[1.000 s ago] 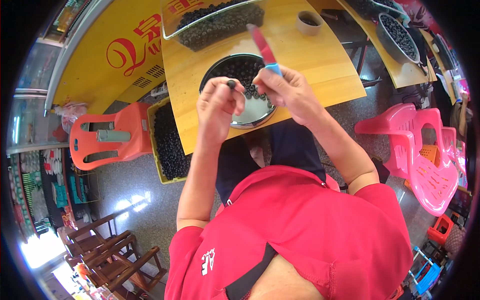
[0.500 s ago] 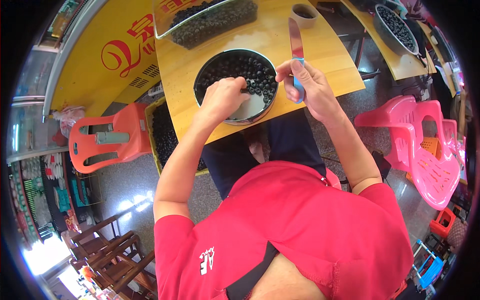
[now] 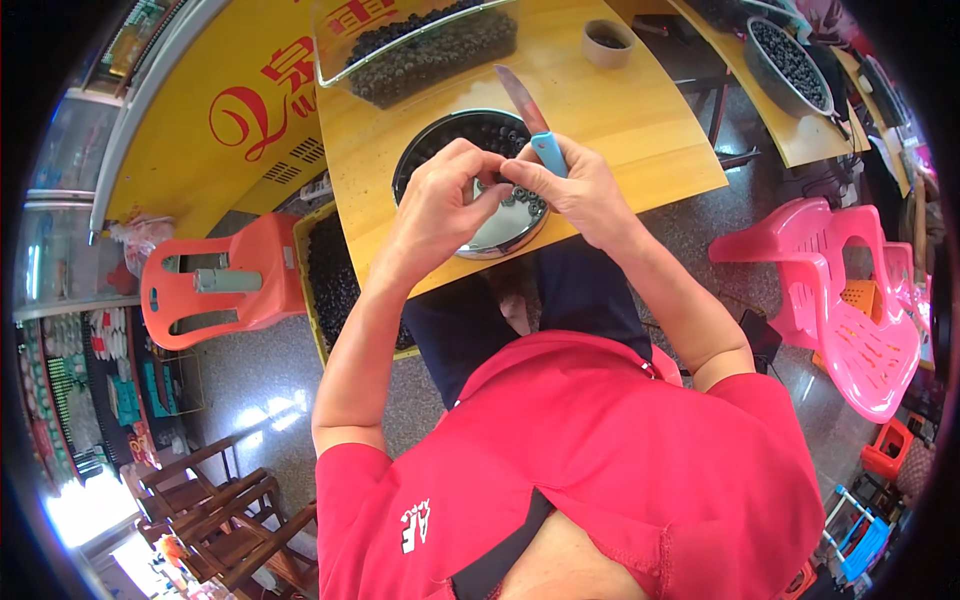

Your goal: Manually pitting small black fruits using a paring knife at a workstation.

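Note:
My right hand [image 3: 588, 190] grips a knife [image 3: 530, 115] with a light-blue handle, its blade pointing up and slightly left. My left hand [image 3: 445, 195] is closed in a pinch over a round pan [image 3: 405, 158], its fingertips meeting my right thumb. A small dark bit shows at the fingertips; it looks like one of the round pieces, but the fingers mostly cover it. Inside the pan lie several small dark round pieces [image 3: 527, 200], their kind too small to tell, around a patch of bare pale bottom. My hands hide much of the pan.
Behind the pan, a clear bin [image 3: 430, 65] of dark pieces and a small cup [image 3: 608, 45] stand on the wooden table [image 3: 640, 130]. A yellow crate [image 3: 322, 340] sits below left, beside an orange stool [image 3: 225, 280]. Pink chairs [image 3: 800, 260] stand right, near another bowl [image 3: 790, 65].
My left hand has come up out of the pan and met my right hand above it. My right hand has moved left and lower, and the knife now tilts left.

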A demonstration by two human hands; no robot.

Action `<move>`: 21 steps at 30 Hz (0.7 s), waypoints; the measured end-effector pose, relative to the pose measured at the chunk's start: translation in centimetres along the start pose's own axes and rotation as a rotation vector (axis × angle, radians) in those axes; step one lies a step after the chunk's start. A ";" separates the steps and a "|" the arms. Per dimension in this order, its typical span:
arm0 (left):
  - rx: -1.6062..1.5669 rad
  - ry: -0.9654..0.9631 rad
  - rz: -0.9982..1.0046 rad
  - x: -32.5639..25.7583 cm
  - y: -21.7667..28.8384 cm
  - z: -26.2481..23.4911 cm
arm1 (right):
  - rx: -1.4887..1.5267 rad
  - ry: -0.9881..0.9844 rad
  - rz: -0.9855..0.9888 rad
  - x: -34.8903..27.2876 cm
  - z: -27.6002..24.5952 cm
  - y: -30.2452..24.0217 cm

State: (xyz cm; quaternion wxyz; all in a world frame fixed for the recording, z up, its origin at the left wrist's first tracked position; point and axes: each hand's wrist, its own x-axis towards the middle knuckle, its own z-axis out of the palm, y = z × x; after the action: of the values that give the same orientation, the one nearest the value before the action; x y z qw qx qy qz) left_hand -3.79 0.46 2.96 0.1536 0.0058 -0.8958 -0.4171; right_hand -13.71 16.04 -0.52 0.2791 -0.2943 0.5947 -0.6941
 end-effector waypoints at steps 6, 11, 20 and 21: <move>-0.053 0.077 -0.021 -0.7 0.0 -0.4 | 0.182 -0.014 0.100 0.2 1.2 -0.5; -0.182 0.177 -0.100 -1.3 -0.8 0.5 | 0.405 -0.039 0.249 0.6 1.4 -0.2; -0.368 0.375 -0.069 -2.8 -2.3 1.8 | 0.404 -0.080 0.274 0.8 2.6 -0.4; -0.400 0.375 -0.073 -2.9 -2.4 1.8 | 0.407 -0.084 0.279 0.8 2.7 -0.7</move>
State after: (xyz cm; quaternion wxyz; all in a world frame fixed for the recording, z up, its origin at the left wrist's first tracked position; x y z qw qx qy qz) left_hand -1.83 0.63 -0.66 0.2996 0.0846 -0.7509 -0.5824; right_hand -12.26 13.79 0.54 0.4504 -0.1756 0.4653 -0.7415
